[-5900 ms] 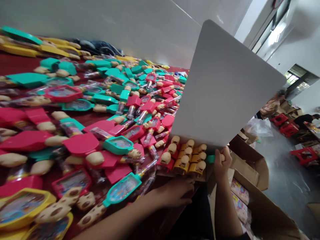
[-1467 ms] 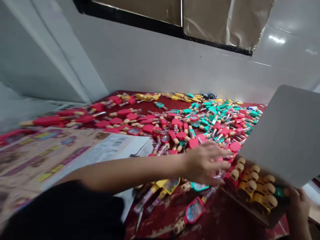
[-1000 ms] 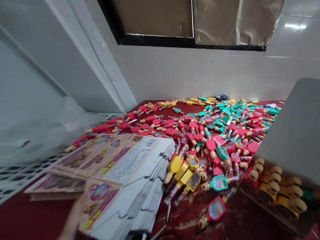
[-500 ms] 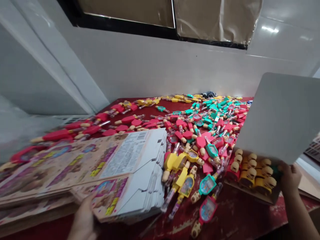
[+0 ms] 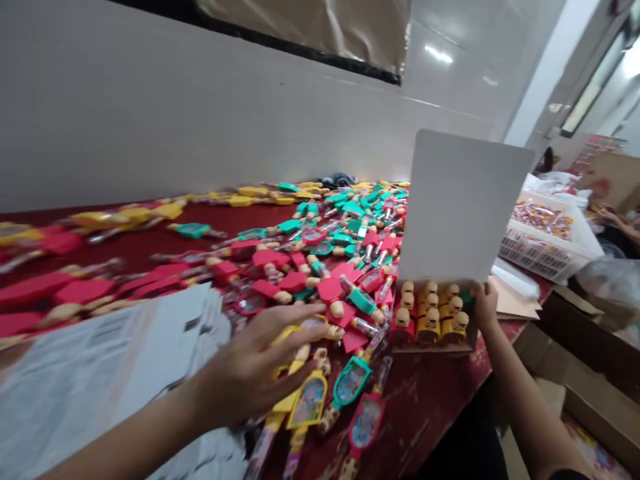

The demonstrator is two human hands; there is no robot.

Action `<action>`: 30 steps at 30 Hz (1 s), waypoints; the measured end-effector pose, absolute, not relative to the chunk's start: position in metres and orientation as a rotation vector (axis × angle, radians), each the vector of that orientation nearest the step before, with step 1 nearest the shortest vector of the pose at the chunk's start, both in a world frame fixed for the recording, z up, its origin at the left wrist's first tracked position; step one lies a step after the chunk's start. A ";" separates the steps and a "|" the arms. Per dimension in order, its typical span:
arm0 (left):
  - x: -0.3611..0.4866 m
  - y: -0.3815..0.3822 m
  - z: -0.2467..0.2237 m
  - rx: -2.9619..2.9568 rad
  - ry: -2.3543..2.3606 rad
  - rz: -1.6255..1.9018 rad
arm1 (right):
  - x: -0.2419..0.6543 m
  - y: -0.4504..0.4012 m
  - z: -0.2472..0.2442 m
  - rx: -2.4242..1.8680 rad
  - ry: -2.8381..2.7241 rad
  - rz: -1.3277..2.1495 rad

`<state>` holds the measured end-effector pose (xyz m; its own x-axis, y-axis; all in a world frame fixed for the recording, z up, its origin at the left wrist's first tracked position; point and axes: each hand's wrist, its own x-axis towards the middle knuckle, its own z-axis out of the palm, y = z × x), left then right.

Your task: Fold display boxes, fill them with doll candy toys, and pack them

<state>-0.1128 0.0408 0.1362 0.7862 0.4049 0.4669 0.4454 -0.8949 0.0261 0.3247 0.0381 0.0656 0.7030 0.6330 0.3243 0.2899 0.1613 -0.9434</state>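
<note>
My left hand reaches with fingers stretched out over the near end of the toy pile, just above several yellow toys. My right hand is closed on the right wall of an open carton, whose plain lid stands up. Inside, red and yellow toys stand in rows with beige animal heads up, and a bit of green shows by my right fingers. A green toy and a pink toy with picture windows lie between my hands.
Flat printed cartons lie stacked under my left forearm. Red, green and yellow toys spread across the dark red table to the wall. At right are a white crate of small pieces, brown cardboard boxes and another person's arm.
My left hand has left the flat cartons and moved over the yellow toys, its fingers now spread. My right hand stays at the open carton. The view has swung to the right.
</note>
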 end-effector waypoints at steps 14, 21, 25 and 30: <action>0.062 0.105 0.089 -3.084 0.172 -0.762 | 0.314 0.021 0.061 -1.379 -0.882 0.260; 0.030 0.097 0.107 -3.158 0.021 -0.461 | 0.316 0.019 0.056 -1.409 -0.873 0.238; 0.003 0.096 0.103 -3.113 -0.093 -0.467 | 0.316 0.017 0.056 -1.417 -0.836 0.234; 0.004 0.097 0.085 -3.103 -0.109 -0.438 | 0.314 0.017 0.058 -1.404 -0.794 0.235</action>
<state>0.0041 0.0973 0.0854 0.9585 0.0682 0.2769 0.0699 -0.9975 0.0036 0.3135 0.0167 0.0580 0.7270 0.5879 0.3549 0.3003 0.1925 -0.9342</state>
